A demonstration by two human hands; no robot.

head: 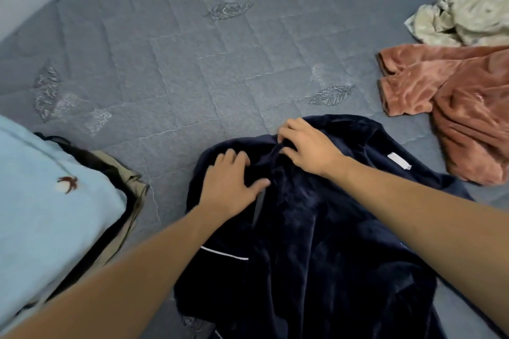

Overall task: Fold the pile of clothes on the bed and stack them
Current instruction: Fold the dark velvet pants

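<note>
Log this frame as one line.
step: arranging navy garment | left hand: flat on it | right hand: pinching collar | folded stack: left | unfolded: rust, cream

You are not looking at any readable text here. The small white tag (399, 161) on the navy garment (316, 228), right of centre in the frame, is showing no legible letters, and the light blue folded cloth (55, 201) at lower left is carrying only a bird emblem (68, 183), no words.

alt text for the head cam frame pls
Left hand rests flat on a navy velvet garment on the grey quilted bed while right hand pinches its collar area; folded stack left, unfolded clothes right.
</note>
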